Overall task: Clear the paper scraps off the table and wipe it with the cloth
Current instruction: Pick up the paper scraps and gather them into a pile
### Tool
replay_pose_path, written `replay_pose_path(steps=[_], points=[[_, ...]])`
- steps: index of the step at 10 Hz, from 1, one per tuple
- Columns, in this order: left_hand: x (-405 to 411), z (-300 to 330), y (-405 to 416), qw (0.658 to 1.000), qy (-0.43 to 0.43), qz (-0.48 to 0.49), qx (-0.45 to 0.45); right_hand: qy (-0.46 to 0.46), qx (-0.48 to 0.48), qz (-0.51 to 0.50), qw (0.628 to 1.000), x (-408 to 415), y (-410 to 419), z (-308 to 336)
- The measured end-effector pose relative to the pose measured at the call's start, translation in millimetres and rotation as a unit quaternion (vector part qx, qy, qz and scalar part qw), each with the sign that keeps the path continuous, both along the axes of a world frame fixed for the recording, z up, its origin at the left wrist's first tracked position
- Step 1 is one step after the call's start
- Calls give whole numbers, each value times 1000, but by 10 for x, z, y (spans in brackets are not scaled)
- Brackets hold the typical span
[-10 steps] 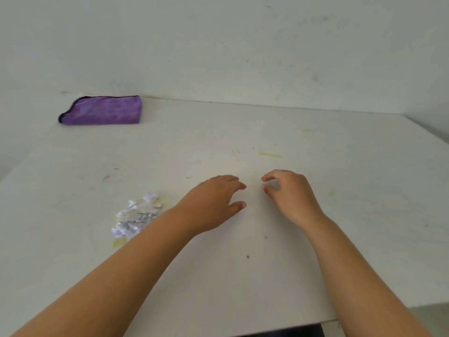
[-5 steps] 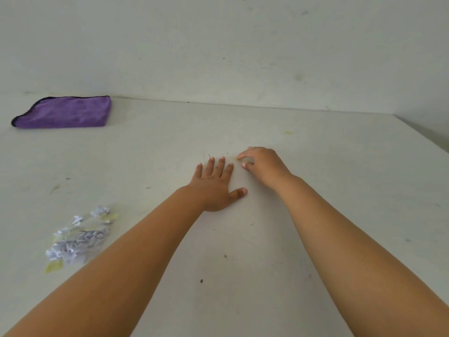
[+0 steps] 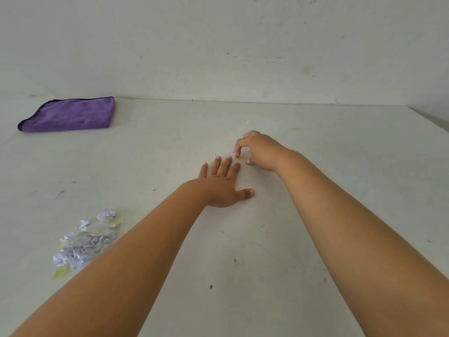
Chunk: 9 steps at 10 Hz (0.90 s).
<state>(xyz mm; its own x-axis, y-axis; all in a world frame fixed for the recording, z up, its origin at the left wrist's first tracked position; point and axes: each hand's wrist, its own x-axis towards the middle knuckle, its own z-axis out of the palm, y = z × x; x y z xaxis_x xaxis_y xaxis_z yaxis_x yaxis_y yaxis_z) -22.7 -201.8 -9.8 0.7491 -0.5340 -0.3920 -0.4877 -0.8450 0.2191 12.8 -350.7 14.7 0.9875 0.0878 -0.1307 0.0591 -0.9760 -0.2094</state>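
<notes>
Nothing here can be read. The paper scraps (image 3: 83,242) heaped near the table's (image 3: 315,239) left edge show only faint grey marks too small to make out, and the purple cloth (image 3: 69,115) at the far left corner is plain.

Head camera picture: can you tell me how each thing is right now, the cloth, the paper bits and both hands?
Purple cloth: folded, lying untouched at the table's far left.
Paper scraps: heaped in a loose pile near the left forearm.
Yellow scrap: flat on the table, under the right hand's fingers.
Left hand: flat on the table, fingers spread.
Right hand: fingers curled down, picking at the yellow scrap.
Table: stained and speckled, not yet wiped.
</notes>
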Motion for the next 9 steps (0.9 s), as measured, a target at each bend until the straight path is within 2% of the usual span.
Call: replay_pose_path(steps=[9], points=[[10, -17, 13, 1000, -3, -4, -9, 0, 9, 5, 1000, -27, -38, -16]])
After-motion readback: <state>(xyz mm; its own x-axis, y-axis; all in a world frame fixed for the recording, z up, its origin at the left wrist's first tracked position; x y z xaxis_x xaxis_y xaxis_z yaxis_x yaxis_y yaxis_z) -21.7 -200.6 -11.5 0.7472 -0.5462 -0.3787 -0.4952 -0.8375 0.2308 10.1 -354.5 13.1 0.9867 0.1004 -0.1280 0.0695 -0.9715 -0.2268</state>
